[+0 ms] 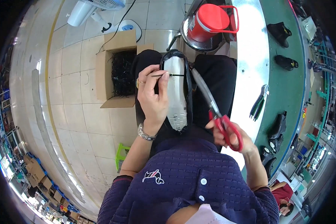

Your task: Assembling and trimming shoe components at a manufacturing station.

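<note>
A black shoe upper with a pale sole-shaped board [176, 98] lies lengthwise between my thighs, its bottom facing up. My left hand [155, 99] is over its left side, thumb and fingers pinching a thin dark strip [176, 75] that runs across the board near the far end. In my right hand [237, 136] is a pair of red-handled scissors [221, 121], fingers through the loops. The blades point away and to the left, and their tips reach the shoe's right edge near the far end. Whether the tips touch the shoe I cannot tell.
An open cardboard box [105, 80] with black scraps stands left of my legs. Ahead, a red lidded jug [209, 22] rests on a metal stool. On the right, nippers [259, 102] lie on a white bench edge beside a green belt [283, 86] carrying several black shoes.
</note>
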The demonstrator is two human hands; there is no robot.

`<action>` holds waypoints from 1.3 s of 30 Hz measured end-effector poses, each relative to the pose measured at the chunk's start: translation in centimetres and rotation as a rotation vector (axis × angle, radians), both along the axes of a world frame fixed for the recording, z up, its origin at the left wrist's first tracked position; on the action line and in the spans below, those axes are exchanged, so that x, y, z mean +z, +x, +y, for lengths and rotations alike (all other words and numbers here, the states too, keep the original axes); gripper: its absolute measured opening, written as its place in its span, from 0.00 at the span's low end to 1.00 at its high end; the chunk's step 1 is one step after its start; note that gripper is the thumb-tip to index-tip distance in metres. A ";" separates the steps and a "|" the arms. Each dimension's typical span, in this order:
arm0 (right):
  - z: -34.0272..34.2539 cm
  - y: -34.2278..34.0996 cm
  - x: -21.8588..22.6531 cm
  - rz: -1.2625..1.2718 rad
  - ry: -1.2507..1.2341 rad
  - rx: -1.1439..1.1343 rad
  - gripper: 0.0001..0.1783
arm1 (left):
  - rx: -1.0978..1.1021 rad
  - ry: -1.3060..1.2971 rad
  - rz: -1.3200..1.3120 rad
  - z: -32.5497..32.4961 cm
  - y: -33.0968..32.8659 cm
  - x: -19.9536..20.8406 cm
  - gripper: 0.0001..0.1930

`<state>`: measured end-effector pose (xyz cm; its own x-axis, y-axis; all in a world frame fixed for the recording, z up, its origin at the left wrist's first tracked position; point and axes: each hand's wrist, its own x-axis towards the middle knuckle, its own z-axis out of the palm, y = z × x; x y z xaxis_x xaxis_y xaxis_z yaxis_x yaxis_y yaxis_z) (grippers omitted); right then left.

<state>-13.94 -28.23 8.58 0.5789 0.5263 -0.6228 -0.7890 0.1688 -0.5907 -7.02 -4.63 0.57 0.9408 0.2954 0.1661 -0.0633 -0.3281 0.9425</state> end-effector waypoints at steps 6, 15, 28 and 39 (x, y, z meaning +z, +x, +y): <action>3.8 1.6 0.7 0.166 -0.175 0.131 0.39 | 0.050 0.200 -0.141 -0.5 0.3 -0.3 0.02; 2.9 0.4 -0.4 -0.226 -0.656 -0.190 0.16 | -0.072 0.521 -0.307 0.3 1.0 0.6 0.03; -14.8 6.9 -14.6 -0.899 -1.929 -0.290 0.25 | 0.160 0.857 0.072 13.2 3.5 4.3 0.29; -20.9 -0.3 -15.4 -0.364 -1.405 -0.707 0.27 | -0.798 0.807 -0.349 -5.8 6.6 0.7 0.25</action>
<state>-14.26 -49.11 -6.83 0.6630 -0.7354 -0.1399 -0.5823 -0.3893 -0.7137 -0.37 -10.42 1.27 0.6785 -0.6615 0.3194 -0.7318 -0.5708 0.3724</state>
